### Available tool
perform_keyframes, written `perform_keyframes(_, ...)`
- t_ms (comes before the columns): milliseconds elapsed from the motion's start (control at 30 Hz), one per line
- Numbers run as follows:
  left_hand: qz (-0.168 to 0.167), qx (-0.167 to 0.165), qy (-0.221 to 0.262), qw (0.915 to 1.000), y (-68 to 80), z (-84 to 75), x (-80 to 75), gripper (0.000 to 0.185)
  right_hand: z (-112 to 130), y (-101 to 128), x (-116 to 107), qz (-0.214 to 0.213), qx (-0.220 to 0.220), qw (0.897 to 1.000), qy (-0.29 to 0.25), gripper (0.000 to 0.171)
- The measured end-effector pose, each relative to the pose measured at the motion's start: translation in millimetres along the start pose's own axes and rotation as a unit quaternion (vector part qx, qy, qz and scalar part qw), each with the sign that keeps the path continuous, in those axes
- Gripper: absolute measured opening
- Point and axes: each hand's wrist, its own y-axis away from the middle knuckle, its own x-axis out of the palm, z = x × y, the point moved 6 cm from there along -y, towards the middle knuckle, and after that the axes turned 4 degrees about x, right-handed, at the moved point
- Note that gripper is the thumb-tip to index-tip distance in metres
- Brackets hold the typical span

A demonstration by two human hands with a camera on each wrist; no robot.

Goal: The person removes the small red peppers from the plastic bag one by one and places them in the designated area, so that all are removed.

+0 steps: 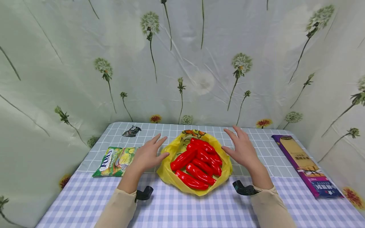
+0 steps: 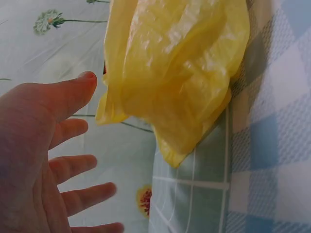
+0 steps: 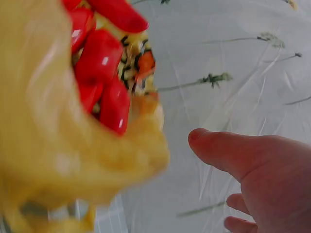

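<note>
A yellow plastic bag [image 1: 165, 171] lies spread wide in the middle of the table, its rim folded outward. Several glossy red peppers [image 1: 196, 171] are heaped inside it, and a patterned patch shows at its far edge. My left hand [image 1: 149, 154] hovers at the bag's left side with fingers spread; in the left wrist view the thumb points toward the yellow plastic. On the opposite side my right hand [image 1: 242, 148] is raised with fingers apart, its thumb near the bag's rim in the head view. Neither hand holds anything.
A green Fox's candy bag [image 1: 115, 161] lies left of my left hand. Behind it is a small black wrapper [image 1: 131, 131]. A long purple and gold package [image 1: 308, 166] lies along the right edge of the checked table [image 1: 188, 212]. A dandelion-print curtain [image 1: 199, 63] hangs behind.
</note>
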Motion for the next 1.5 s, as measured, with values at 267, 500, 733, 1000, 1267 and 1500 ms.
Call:
perform_keyframes(267,0.006,-0.005,0.125,0.9921,-2.1,-3.6,10.3,0.065,38.0,-3.8,14.3,0.037,-0.048,0.994,-0.094,0.068)
perform_keyframes(500,0.017,-0.020,0.243,0.9697,-4.8,-7.8,16.2,0.060,64.3,-4.7,27.0,0.076,-0.075,0.985,-0.134,0.066)
perform_keyframes(733,0.045,-0.040,0.378,0.9237,-8.8,-11.1,21.5,0.055,82.4,-4.9,34.1,0.106,-0.096,0.978,-0.151,0.061)
perform_keyframes(1000,0.046,-0.069,0.465,0.8812,-12.0,-3.3,28.3,0.052,101.5,-5.7,49.6,0.153,-0.106,0.974,-0.130,0.058)
perform_keyframes(1267,0.063,-0.073,0.482,0.8708,-9.0,1.6,34.8,0.048,109.0,-2.6,66.3,0.176,-0.107,0.973,-0.105,0.053)
perform_keyframes(1500,0.067,-0.081,0.480,0.8708,-8.2,2.2,35.6,0.045,111.0,-1.4,74.0,0.182,-0.120,0.970,-0.104,0.054)
